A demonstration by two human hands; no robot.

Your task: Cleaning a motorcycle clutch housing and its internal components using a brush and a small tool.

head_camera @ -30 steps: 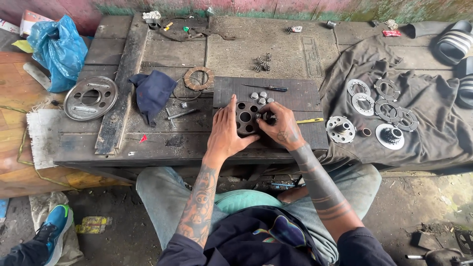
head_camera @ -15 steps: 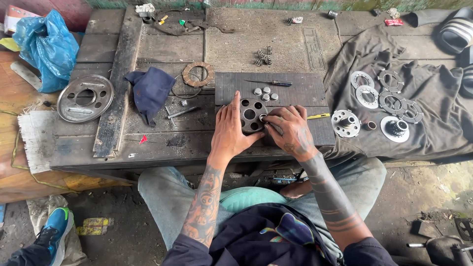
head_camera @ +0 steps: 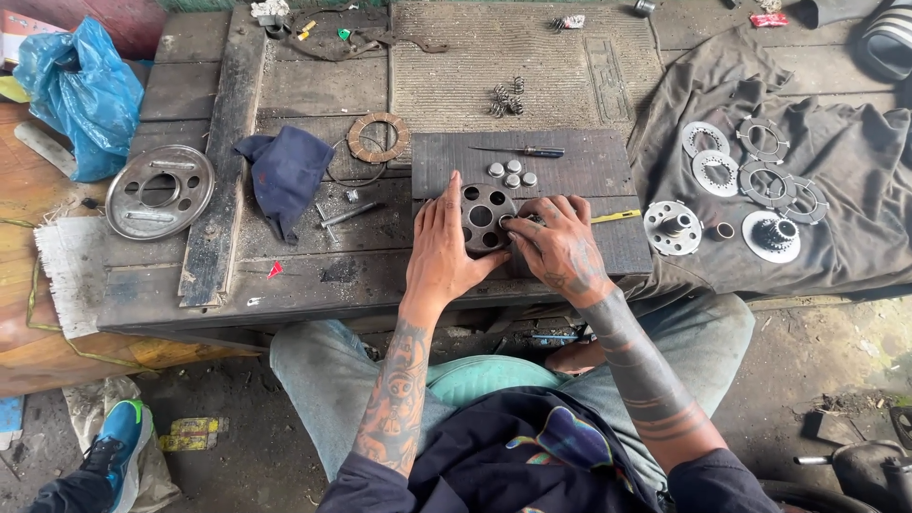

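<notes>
Item: dark round metal plate with several round holes [head_camera: 484, 217], lying flat on a dark ridged board [head_camera: 570, 166] on the wooden table [head_camera: 313, 271].

Hidden or unclear: the plate's right edge was covered by the right hand [head_camera: 560, 249]; what the fingertips gripped there was too small to make out. The plate's left rim was partly under the left hand's thumb. Striped sandals [head_camera: 888, 38] far right of the plate were cut off by the frame's top corner.

Hands: left hand [head_camera: 446, 249] lay flat and spread, fingers together pointing away from the body, resting against the plate's left side. Right hand was curled, fingertips bunched at the plate's right edge, touching it; whether it pinched a small part cannot be told.

Around the plate:
- three small silver cylinders [head_camera: 511, 173], just behind it on the board;
- a slim screwdriver [head_camera: 524, 151], behind those;
- a yellow stick [head_camera: 616, 217], right of it, past the right hand;
- coil springs [head_camera: 506, 98], well behind on a ribbed mat;
- a brown friction ring [head_camera: 377, 137] and a dark blue rag [head_camera: 285, 174], to its left;
- a large silver disc [head_camera: 159, 190], far left;
- a blue plastic bag [head_camera: 81, 90], far left and behind;
- metal rings and hubs on a grey cloth [head_camera: 836, 180], to its right.
</notes>
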